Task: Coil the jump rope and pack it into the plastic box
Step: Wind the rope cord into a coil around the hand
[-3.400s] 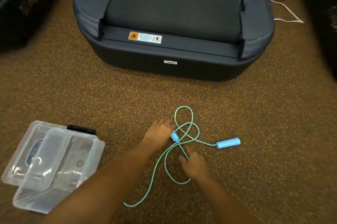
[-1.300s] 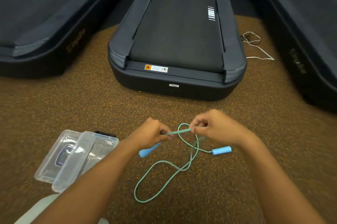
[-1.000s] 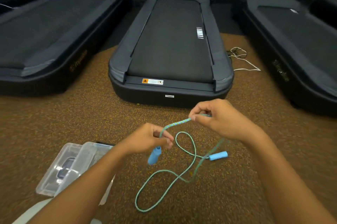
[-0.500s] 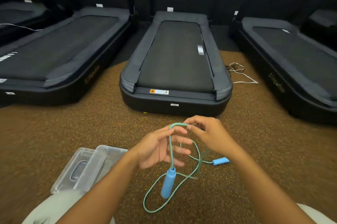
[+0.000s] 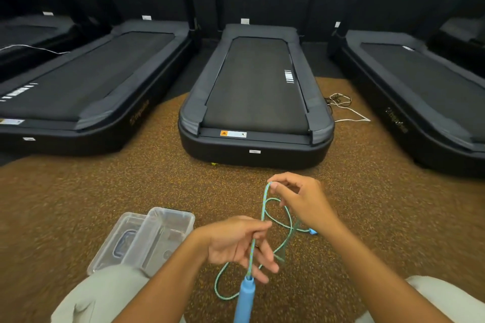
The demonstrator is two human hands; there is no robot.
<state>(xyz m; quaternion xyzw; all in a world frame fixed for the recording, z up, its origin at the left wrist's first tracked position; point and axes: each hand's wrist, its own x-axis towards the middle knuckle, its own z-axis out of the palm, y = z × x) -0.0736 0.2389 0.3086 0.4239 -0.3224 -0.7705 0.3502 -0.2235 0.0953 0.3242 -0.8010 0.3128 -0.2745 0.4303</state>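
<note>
Head view: we see the left hand [image 5: 237, 245] pinching the jump rope [image 5: 263, 213] between thumb and forefinger, the other fingers loosely spread below. From that pinch the cord drops to a blue handle [image 5: 244, 300] hanging near the bottom of the frame. The right hand [image 5: 301, 200] is raised a little farther out and pinches the same cord at its top bend, fingers curled. Below both hands the rest of the cord falls in loose loops onto the speckled brown floor [image 5: 78, 191], and the second blue handle [image 5: 312, 231] peeks out just beside the right wrist. The clear plastic box [image 5: 168, 233] sits on the floor to our left, its lid [image 5: 116, 241] lying partly under it.
</note>
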